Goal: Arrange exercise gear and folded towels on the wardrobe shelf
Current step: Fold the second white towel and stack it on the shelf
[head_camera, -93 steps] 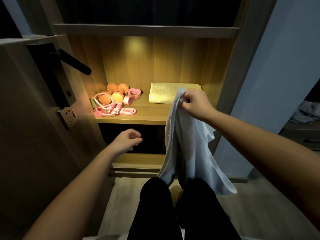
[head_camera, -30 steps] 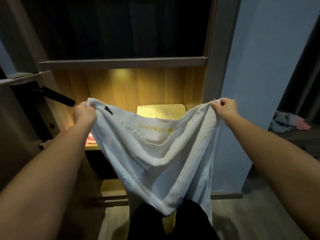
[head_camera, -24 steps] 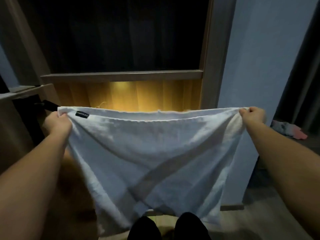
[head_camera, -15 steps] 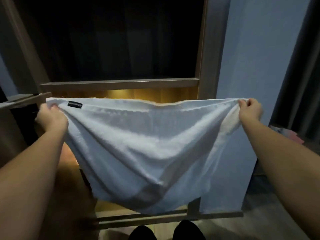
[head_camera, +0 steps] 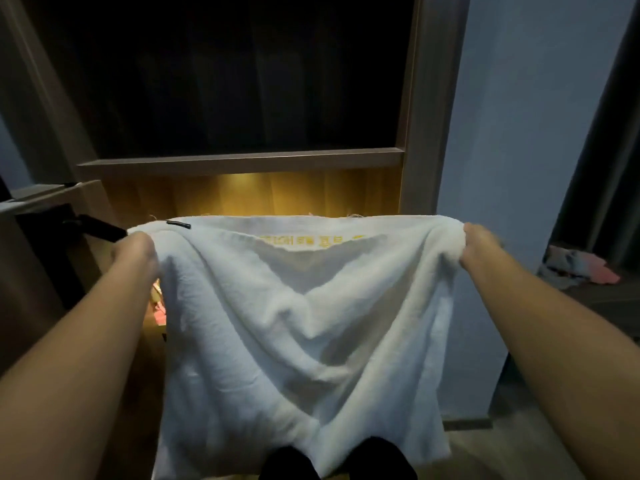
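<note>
The wardrobe [head_camera: 420, 98] fills the upper and middle frame. Its top compartment is dark. Below a horizontal board [head_camera: 242, 163], the lit compartment [head_camera: 263, 192] shows a warm wooden back panel.

The white towel [head_camera: 298, 334] hangs unfolded in the air in front of this lit compartment and does not rest on the shelf. Its top edge runs roughly level across the compartment opening and sags slightly at the middle. The cloth falls in loose folds to the person's dark-clothed legs [head_camera: 377, 459] at the bottom edge of the frame. The towel hides most of the shelf.

The left hand [head_camera: 133, 252] holds the towel's upper left corner, with its fingers curled into the bunched cloth. The hand is blurred, so individual finger positions cannot be told. The right hand [head_camera: 479, 244] grips the upper right corner, with its fingers closed tightly on a gathered fold. The two hands are well apart.

A pile of cloth [head_camera: 575, 268] lies near the right edge of the frame. A black door handle [head_camera: 102, 230] sits just beside the left hand. A pink item [head_camera: 160, 315] shows at the shelf's left end, beside the towel's left edge. Yellow lettering [head_camera: 304, 241] marks the towel's top edge, and a black tag [head_camera: 178, 224] sits near its upper left corner.
</note>
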Tool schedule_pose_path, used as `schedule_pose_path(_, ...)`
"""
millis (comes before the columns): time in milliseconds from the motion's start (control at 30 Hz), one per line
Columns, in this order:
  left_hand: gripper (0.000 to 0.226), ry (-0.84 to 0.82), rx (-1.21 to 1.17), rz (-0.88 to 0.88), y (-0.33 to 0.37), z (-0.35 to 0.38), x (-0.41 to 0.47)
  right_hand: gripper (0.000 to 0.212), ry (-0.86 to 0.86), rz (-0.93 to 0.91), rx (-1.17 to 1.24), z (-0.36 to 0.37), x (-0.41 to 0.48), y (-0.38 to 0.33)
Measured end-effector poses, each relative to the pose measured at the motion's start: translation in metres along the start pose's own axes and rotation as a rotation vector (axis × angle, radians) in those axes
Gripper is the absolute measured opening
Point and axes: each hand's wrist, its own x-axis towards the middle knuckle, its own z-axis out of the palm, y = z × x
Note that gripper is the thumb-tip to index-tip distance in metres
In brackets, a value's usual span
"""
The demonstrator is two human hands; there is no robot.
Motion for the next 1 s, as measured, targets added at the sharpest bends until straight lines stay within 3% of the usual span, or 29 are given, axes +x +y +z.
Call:
schedule_pose_path(133, 0.018, -0.245, -0.174, -0.08, -0.03, 0.025, -0.037, 0.034, -0.187, 0.124, 0.075, 0.017, -0.03, 0.036)
schedule_pose_path(233, 0.021, -0.386, -0.188, -0.061, -0.051, 0.048, -0.082, 0.015, -0.374, 0.099, -0.172, 0.032, -0.077, 0.07)
schedule_pose_path(400, 0.024, -0.62, 0.036, 0.091, -0.087, 0.076, -0.137, 0.011, -0.61, -0.039, -0.534, 0.035, -0.133, 0.123)
schedule_pose_path(700, 0.011, -0.545, 0.288, 0.306, -0.105, 0.076, -0.156, 0.026, -0.637, -0.262, -0.647, 0.027, -0.154, 0.138)
schedule_pose_path(1000, 0.016, -0.603, 0.362, 0.328, -0.093, 0.069, -0.158, 0.012, -0.675, -0.486, -0.695, 0.033, -0.155, 0.128)
